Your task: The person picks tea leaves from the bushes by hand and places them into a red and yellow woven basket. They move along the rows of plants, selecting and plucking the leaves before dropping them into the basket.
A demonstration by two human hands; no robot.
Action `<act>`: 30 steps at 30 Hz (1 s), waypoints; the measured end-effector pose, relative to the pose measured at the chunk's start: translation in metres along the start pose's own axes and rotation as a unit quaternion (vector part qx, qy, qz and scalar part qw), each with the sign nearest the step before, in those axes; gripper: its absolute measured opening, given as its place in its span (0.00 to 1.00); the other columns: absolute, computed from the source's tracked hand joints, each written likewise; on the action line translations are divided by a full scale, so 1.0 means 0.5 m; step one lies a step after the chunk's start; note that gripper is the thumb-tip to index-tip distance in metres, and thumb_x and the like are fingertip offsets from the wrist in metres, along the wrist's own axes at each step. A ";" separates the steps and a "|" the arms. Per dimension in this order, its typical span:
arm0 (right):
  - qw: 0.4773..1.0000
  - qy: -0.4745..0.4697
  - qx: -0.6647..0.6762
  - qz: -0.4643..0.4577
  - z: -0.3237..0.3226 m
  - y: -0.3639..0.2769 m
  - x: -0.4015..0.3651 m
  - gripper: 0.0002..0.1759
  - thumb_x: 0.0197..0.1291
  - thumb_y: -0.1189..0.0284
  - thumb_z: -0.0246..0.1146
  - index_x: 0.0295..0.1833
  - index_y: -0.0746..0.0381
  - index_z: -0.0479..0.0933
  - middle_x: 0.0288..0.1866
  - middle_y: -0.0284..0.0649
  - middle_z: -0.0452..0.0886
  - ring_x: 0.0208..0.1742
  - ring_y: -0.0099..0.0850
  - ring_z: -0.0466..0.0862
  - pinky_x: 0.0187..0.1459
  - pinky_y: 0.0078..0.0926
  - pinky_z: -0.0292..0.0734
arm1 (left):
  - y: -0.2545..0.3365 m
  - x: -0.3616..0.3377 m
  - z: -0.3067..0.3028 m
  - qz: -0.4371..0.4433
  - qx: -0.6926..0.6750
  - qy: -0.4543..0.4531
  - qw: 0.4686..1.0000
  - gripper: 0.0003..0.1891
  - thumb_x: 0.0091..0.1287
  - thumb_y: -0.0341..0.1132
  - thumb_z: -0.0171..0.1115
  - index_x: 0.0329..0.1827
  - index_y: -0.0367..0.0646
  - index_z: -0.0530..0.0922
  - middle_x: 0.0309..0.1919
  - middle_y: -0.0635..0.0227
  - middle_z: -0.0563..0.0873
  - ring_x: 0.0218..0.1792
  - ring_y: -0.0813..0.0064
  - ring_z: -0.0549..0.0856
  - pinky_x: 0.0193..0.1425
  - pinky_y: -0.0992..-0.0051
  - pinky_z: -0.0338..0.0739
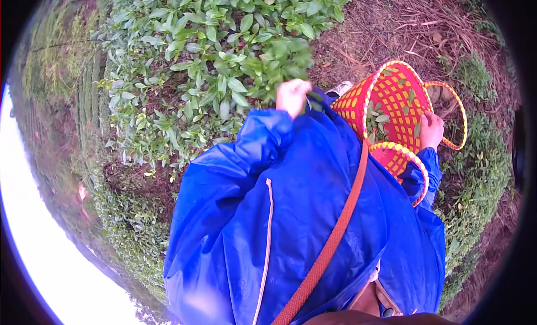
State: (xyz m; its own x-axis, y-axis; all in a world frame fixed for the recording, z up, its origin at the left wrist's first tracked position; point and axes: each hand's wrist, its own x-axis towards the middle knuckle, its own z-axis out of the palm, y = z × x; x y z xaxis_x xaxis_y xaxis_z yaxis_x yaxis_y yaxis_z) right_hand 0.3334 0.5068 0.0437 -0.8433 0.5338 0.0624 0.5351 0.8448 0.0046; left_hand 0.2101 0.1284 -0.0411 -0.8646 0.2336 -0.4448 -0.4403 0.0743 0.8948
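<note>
My left hand (pixel 291 97) is closed at the edge of a leafy green bush (pixel 224 62), its fingers pressed together. Leaves just above it are smeared by motion, and what it holds, if anything, is hidden. A red and yellow woven basket (pixel 351 108) hangs tilted at my front, its mouth facing me. Several loose green leaves (pixel 380 117) lie inside. My right hand (pixel 431 130) grips the basket's rim on the right, fingers bent over into the mouth. A leaf (pixel 417 129) shows beside those fingertips.
An orange-brown strap (pixel 327 252) crosses my blue jacket (pixel 235 213) to the basket. Striped loop handles (pixel 462 109) stick out from the basket's side. Dry twigs and brown litter (pixel 380 28) cover the ground ahead. More bushes (pixel 475 207) grow at the right, and terraced rows (pixel 84 95) at the left.
</note>
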 end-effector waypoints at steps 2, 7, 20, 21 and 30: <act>0.999 -0.034 -0.025 0.034 -0.018 -0.026 -0.007 0.12 0.48 0.63 0.57 0.38 0.54 0.76 0.39 0.42 0.73 0.42 0.38 0.73 0.44 0.31 0.68 | 0.089 -0.054 -0.011 0.159 0.094 -0.092 0.979 0.07 0.56 0.30 0.53 0.23 0.38 0.75 0.18 0.73 0.74 0.20 0.82 0.72 0.25 0.82 0.65; 0.999 -0.022 -0.023 0.039 -0.010 -0.026 -0.008 0.12 0.48 0.61 0.57 0.38 0.53 0.76 0.40 0.40 0.73 0.42 0.38 0.73 0.44 0.33 0.68 | 0.123 -0.088 -0.108 0.062 -0.037 0.061 0.996 0.06 0.62 0.31 0.46 0.34 0.38 0.70 0.22 0.68 0.75 0.22 0.77 0.75 0.31 0.80 0.72; 0.999 0.009 -0.041 0.016 0.000 -0.032 -0.020 0.11 0.46 0.61 0.58 0.37 0.50 0.76 0.41 0.39 0.72 0.42 0.39 0.72 0.43 0.35 0.68 | 0.077 0.023 -0.176 -0.106 0.222 -0.046 0.968 0.16 0.61 0.45 0.45 0.34 0.40 0.73 0.13 0.71 0.73 0.12 0.82 0.70 0.20 0.80 0.66; 0.999 0.008 -0.041 0.026 -0.001 -0.033 -0.021 0.11 0.46 0.61 0.59 0.37 0.50 0.76 0.42 0.38 0.71 0.42 0.39 0.72 0.43 0.36 0.68 | 0.082 0.019 -0.173 -0.154 0.162 -0.037 0.974 0.18 0.61 0.48 0.44 0.29 0.41 0.74 0.12 0.72 0.72 0.12 0.82 0.69 0.19 0.79 0.65; 0.998 -0.008 -0.045 0.048 -0.004 -0.042 -0.029 0.11 0.46 0.61 0.58 0.37 0.50 0.76 0.42 0.37 0.71 0.43 0.38 0.71 0.43 0.35 0.68 | 0.045 -0.057 -0.200 -0.007 0.134 0.108 0.985 0.21 0.60 0.44 0.49 0.15 0.36 0.64 0.11 0.74 0.61 0.17 0.85 0.58 0.20 0.78 0.55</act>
State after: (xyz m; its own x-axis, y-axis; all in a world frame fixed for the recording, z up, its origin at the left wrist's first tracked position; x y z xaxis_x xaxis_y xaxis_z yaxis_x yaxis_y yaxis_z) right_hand 0.3345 0.4815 0.0449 -0.7877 0.6140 0.0506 0.6159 0.7827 0.0894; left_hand 0.2005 0.0265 -0.0123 -0.9030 0.0217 -0.4290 -0.3976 0.3359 0.8539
